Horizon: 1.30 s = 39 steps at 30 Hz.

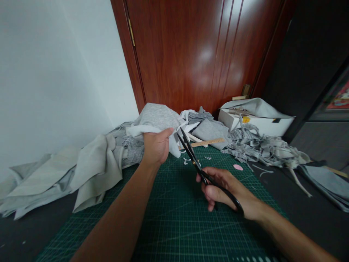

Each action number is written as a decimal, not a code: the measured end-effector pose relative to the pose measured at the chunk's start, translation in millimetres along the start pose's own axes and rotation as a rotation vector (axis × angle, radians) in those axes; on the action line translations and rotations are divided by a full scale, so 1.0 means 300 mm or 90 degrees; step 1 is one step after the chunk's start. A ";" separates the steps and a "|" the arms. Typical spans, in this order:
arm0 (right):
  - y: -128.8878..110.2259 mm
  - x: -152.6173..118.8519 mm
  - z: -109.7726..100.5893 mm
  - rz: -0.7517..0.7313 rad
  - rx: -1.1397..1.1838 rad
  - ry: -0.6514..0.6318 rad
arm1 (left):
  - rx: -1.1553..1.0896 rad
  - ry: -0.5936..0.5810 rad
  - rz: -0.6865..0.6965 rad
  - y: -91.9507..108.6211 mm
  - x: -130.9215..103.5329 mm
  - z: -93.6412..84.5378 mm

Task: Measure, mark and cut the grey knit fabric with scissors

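Note:
My left hand (158, 145) grips a light grey piece of fabric (159, 115) and lifts it above the far left part of the mat, thumb on top. A white underside and a corner hang below the fingers. In my right hand (222, 187) are black-handled scissors (195, 160), their blades slightly parted and pointing up toward the fabric's right edge. The blade tips are close to that edge; whether they touch it I cannot tell. Beneath both hands lies a green cutting mat (174, 218) with a grid.
Folded grey and beige cloth (95, 167) is heaped at left. Behind the mat are a wooden ruler (208, 142) and grey fabric pieces (209, 133). At right are fabric strips (261, 145), a white box (276, 126) and a pink oval piece (238, 167). A wooden door (185, 54) stands behind.

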State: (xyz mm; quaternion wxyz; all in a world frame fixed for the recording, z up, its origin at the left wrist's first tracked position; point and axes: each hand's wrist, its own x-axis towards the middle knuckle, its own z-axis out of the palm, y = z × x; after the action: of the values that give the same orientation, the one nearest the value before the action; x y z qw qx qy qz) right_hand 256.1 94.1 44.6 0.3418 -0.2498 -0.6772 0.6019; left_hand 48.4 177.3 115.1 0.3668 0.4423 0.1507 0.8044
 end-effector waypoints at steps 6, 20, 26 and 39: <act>0.008 0.012 0.009 0.001 -0.043 0.074 | 0.019 -0.016 -0.043 -0.003 -0.012 0.002; 0.033 0.031 0.017 -0.002 -0.046 0.122 | 0.035 -0.035 -0.058 -0.024 -0.058 0.036; 0.051 0.029 0.033 -0.029 -0.041 0.119 | -0.031 -0.048 -0.106 -0.030 -0.089 0.058; 0.036 0.036 0.049 -0.028 -0.033 0.178 | -0.054 -0.100 -0.144 -0.044 -0.118 0.068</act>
State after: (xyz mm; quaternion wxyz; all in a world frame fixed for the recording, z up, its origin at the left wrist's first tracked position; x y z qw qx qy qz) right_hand 237.3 94.3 35.0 0.4395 -0.3247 -0.6436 0.5359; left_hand 83.2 159.0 98.0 0.4840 0.4685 0.1362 0.7264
